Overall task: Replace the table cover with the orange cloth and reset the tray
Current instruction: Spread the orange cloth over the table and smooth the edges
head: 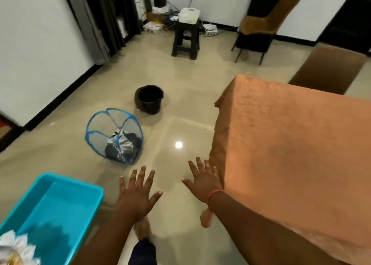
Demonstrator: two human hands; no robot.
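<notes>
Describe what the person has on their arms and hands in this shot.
Both forearms are bare, with no sleeves in view. The right hand has a thin red band round its wrist. The left hand wears nothing: no ring, watch or glove shows on either hand.

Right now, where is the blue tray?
In the head view, the blue tray sits at the lower left, beside the left hand, below the mesh basket.
</notes>
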